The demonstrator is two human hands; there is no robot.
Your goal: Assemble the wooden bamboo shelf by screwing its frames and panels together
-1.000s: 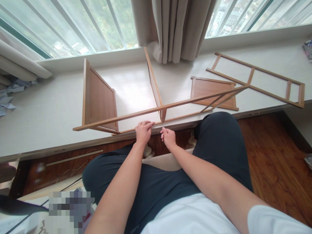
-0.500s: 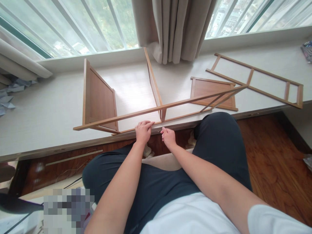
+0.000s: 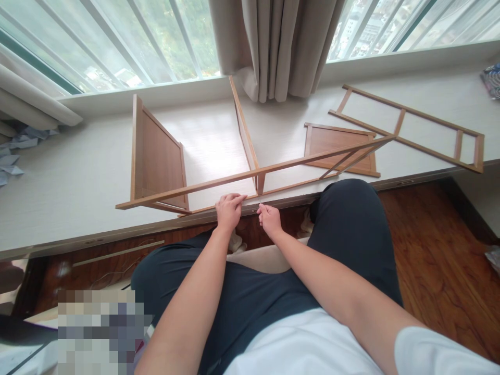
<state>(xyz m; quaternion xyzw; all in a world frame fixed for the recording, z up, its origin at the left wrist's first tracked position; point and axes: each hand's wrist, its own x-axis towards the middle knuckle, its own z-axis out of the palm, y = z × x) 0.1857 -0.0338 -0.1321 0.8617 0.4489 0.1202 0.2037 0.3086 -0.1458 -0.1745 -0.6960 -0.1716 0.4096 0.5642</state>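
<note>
Almost nothing has shifted over the last second: both bare hands keep the same pose at the centre of the view, and the slight leftward slide of the whole scene looks like a small head turn rather than a moved part. That steadiness suggests fine work at one joint, with no sign yet that it is finished.

The long, ladder-shaped frame of light-brown wood (image 3: 258, 171) stands on edge across the middle of the picture, along the front of the white window ledge (image 3: 89, 177). The left hand (image 3: 229, 211) has its fingers stretched out, their tips at the frame's narrow lower rail (image 3: 289, 188); whether that grip closes round the wood I cannot tell. The right hand (image 3: 269, 217), just beside it, is curled tight, its grip apparently pinching a thin, pale sliver (image 3: 260, 200) below the short middle crosspiece (image 3: 261, 184); it is too small to identify.

Behind the frame, a brown wooden panel (image 3: 161, 153) stands upright at left and another (image 3: 245, 133) near the centre, both unmoved, while a loose panel (image 3: 339, 146) and a second ladder-shaped wooden frame (image 3: 399, 123) lie untouched at upper right
</note>
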